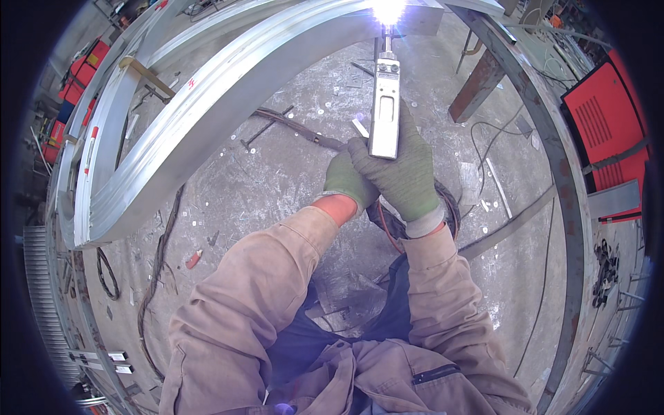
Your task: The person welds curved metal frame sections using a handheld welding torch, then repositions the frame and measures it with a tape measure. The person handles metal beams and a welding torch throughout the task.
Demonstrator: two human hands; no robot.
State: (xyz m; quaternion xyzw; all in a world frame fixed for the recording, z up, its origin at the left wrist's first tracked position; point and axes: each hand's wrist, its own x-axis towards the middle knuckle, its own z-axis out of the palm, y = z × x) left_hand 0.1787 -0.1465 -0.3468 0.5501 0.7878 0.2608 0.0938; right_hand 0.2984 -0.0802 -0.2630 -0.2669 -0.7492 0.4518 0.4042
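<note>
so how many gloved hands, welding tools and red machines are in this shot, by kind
green gloved hands: 2, the left hand and the right hand
silver welding tool gripped in both hands, arc bright at its tip: 1
red machine at the right edge: 1
total: 4

bright spark [388,10] at 12 o'clock: hides the tool tip | left hand [344,178]: partly behind right hand [403,171] | red machine [609,131] at 3 o'clock: cut off by the edge
</note>
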